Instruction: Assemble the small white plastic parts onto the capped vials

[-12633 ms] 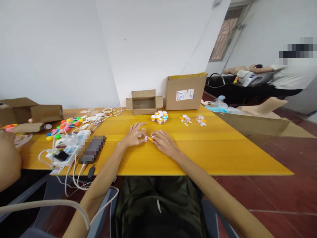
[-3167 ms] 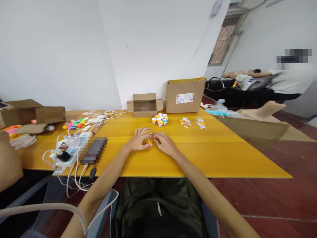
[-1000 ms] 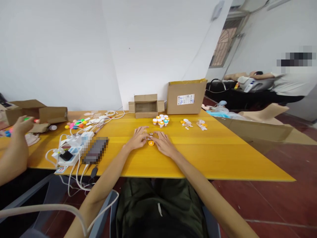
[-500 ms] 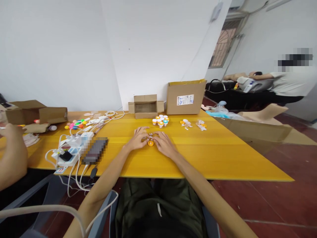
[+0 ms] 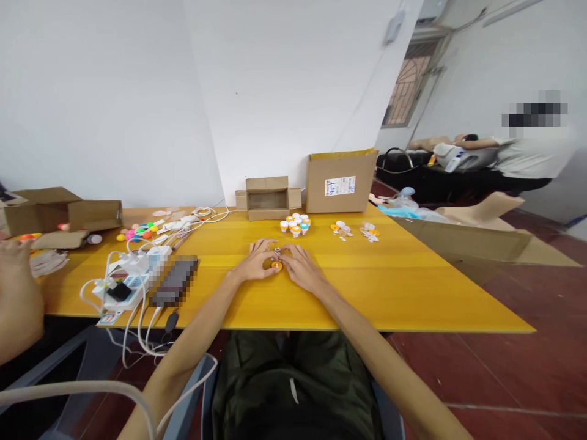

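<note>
My left hand [image 5: 255, 261] rests on the yellow table with its fingers curved forward and its thumb held apart, at the left edge of a small orange disc-shaped piece [image 5: 276, 267] with a pale centre. Opposite it, my right hand [image 5: 300, 266] has its thumb and fingers drawn together close to the disc; anything between them is too small to name. A few tiny pinkish-white pieces [image 5: 277, 251] lie between the two hands, just beyond the disc and partly covered by fingers.
Beyond my hands stands a cluster of white-topped orange and teal capped pieces [image 5: 295, 225]. Loose small parts [image 5: 342, 229] lie to the right. Cardboard boxes [image 5: 342, 183] line the wall. A power strip [image 5: 137, 278], phone [image 5: 175, 281] and cables occupy the left; another person's arm [image 5: 18, 299] enters there.
My left thumb has come down beside the orange disc, and my right fingers have closed in near the tiny pieces. The view has shifted slightly.
</note>
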Tool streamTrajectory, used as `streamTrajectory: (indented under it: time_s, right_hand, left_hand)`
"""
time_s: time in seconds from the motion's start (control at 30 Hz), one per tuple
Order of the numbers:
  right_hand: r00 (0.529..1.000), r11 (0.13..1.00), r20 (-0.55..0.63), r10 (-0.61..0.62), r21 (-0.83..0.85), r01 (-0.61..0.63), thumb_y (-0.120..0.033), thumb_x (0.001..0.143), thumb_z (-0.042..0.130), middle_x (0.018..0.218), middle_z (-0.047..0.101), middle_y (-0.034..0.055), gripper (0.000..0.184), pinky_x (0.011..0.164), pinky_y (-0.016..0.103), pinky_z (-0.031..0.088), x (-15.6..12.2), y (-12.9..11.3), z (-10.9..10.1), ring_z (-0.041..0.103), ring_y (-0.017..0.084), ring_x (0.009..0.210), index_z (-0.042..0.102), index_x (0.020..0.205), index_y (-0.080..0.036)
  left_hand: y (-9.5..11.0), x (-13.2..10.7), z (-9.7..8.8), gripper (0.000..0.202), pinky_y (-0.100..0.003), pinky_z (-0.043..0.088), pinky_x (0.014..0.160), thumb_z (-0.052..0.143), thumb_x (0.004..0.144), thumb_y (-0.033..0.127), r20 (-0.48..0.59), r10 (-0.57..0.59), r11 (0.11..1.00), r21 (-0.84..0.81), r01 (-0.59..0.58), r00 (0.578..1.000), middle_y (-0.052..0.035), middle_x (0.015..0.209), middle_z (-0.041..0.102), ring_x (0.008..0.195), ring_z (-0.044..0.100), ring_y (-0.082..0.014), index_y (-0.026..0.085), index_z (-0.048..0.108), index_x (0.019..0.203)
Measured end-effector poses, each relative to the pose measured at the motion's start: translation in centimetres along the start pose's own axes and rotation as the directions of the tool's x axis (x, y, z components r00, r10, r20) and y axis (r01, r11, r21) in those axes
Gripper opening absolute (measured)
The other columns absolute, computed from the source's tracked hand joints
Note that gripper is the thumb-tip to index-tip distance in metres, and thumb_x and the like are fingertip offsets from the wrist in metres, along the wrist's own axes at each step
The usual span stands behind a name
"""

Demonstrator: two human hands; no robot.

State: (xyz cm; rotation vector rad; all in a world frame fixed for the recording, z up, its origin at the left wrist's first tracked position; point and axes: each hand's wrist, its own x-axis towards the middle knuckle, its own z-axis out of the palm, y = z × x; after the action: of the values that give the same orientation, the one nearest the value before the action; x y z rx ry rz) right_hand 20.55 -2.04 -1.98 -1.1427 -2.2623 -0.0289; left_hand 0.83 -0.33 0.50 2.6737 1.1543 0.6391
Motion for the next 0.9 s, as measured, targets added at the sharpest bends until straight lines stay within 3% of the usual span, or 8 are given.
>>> streamTrajectory:
  time_s: [0.63, 0.9]
  right_hand:
    - [0.995, 0.998, -0.074, -0.066, 0.001, 0.067, -0.013, 0.091, 0.054, 0.115, 0.063, 0.0094, 0.019, 0.086, 0.038, 0.047, 0.1, 0.5, 0.6, 0.056, 0.025, 0.104, 0.067, 0.098, -0.024]
    - [0.988, 0.995, -0.129, -0.089, 0.031, 0.093, -0.012, 0.090, 0.055, 0.112, 0.064, 0.0095, 0.015, 0.082, 0.039, 0.048, 0.1, 1.0, 1.2, 0.056, 0.025, 0.102, 0.064, 0.086, -0.024]
  left_hand:
    - [0.2, 0.0, -0.3, 0.021, -0.052, 0.031, 0.109, 0.065, 0.082, 0.036, 0.028, 0.000, 1.000, -0.001, 0.000, 1.000, -0.0053, 0.145, 0.046, 0.131, 0.038, -0.0305, 0.027, 0.070, 0.100]
    - [0.0, 0.1, -0.2, 0.020, -0.053, 0.031, 0.109, 0.064, 0.083, 0.037, 0.024, -0.004, 1.000, -0.004, 0.004, 1.000, -0.0048, 0.146, 0.045, 0.130, 0.038, -0.0308, 0.028, 0.070, 0.099]
